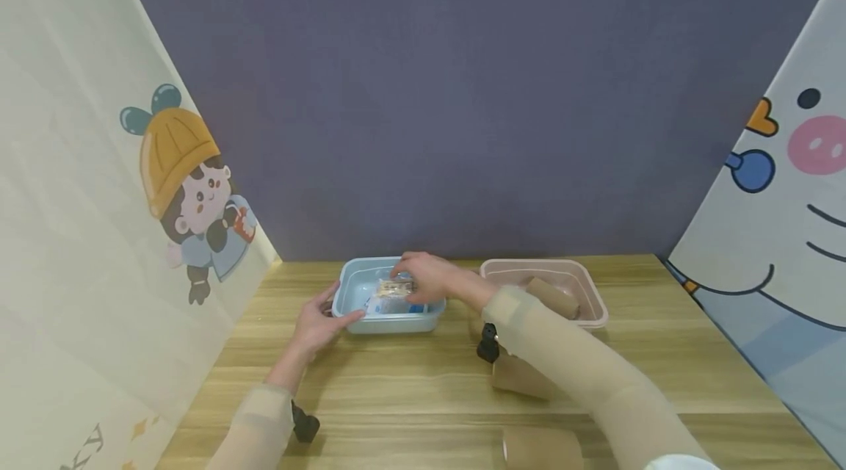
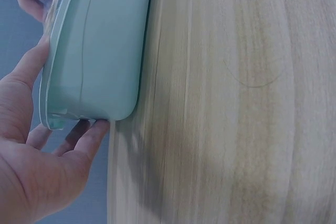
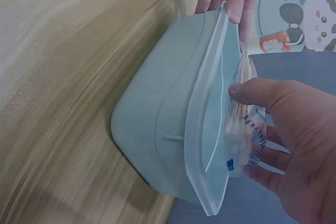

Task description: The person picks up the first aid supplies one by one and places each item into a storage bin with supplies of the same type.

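Note:
A light blue plastic basin (image 1: 396,326) stands near the back of the table, left of centre. My left hand (image 1: 316,324) grips its left end, thumb on the rim and fingers against the outer wall in the left wrist view. Over the basin, my right hand (image 1: 431,275) holds a clear plastic packet (image 3: 239,135) of thin pale sticks that look like cotton swabs, between thumb and fingers. Below the packet, inside the basin, lie white and blue wrapped items (image 1: 390,306), partly hidden and too small to identify.
A pink basin (image 1: 590,273) sits to the right, holding a brown cardboard roll (image 1: 554,297). Two more brown rolls, one (image 1: 522,380) partly under my right forearm and another (image 1: 542,448) at the front, lie on the wooden table (image 1: 396,396). A dark wall (image 1: 423,103) rises behind.

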A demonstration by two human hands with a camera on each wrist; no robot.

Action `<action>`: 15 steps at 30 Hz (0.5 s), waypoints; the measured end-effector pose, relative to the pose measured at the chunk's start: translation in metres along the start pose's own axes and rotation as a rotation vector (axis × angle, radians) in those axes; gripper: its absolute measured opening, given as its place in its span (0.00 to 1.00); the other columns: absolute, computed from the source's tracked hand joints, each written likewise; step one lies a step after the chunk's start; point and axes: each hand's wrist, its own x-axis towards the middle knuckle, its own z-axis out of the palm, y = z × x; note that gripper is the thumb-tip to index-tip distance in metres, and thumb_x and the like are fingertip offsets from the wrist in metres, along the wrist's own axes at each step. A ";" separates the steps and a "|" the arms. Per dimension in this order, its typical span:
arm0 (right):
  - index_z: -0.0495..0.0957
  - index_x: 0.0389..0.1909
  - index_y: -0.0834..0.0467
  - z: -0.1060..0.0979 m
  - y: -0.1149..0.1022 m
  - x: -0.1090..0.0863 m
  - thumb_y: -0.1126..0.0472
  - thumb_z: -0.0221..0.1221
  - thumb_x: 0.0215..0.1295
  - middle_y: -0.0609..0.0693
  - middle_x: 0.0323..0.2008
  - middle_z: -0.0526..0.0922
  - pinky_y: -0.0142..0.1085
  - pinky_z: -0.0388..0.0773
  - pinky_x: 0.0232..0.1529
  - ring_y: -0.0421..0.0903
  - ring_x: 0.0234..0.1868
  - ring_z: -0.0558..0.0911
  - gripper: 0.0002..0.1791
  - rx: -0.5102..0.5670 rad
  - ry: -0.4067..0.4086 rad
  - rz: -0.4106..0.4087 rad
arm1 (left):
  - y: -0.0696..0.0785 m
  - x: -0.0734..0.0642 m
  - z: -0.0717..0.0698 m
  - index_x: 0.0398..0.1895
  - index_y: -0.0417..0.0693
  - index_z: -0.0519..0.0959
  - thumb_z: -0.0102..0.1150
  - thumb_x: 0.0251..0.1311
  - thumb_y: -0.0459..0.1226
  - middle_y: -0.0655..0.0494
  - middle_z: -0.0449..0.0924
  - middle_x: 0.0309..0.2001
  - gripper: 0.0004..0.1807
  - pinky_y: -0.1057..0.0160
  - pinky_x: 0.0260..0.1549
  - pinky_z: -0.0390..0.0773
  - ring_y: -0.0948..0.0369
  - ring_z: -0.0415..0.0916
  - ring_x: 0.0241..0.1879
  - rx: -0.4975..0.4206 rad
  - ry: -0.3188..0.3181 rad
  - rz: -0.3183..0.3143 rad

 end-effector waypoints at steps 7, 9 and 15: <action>0.79 0.69 0.54 0.004 0.002 0.008 0.56 0.72 0.65 0.51 0.65 0.82 0.41 0.84 0.62 0.47 0.59 0.81 0.30 -0.001 -0.012 0.018 | -0.001 0.001 0.001 0.83 0.46 0.61 0.83 0.55 0.40 0.27 0.72 0.72 0.55 0.54 0.58 0.88 0.36 0.76 0.69 -0.005 0.003 0.005; 0.79 0.69 0.54 0.006 0.004 0.011 0.56 0.72 0.65 0.50 0.65 0.83 0.41 0.84 0.63 0.46 0.60 0.81 0.31 0.000 -0.009 0.020 | -0.001 0.001 0.001 0.83 0.46 0.61 0.83 0.55 0.40 0.27 0.72 0.72 0.55 0.55 0.58 0.88 0.36 0.76 0.69 -0.006 0.004 0.004; 0.79 0.69 0.52 0.013 0.006 0.015 0.55 0.72 0.65 0.49 0.68 0.82 0.44 0.83 0.66 0.49 0.66 0.80 0.31 0.004 -0.013 0.054 | -0.001 0.001 0.001 0.83 0.45 0.61 0.83 0.55 0.40 0.26 0.72 0.72 0.55 0.54 0.58 0.88 0.36 0.76 0.69 -0.013 -0.002 0.009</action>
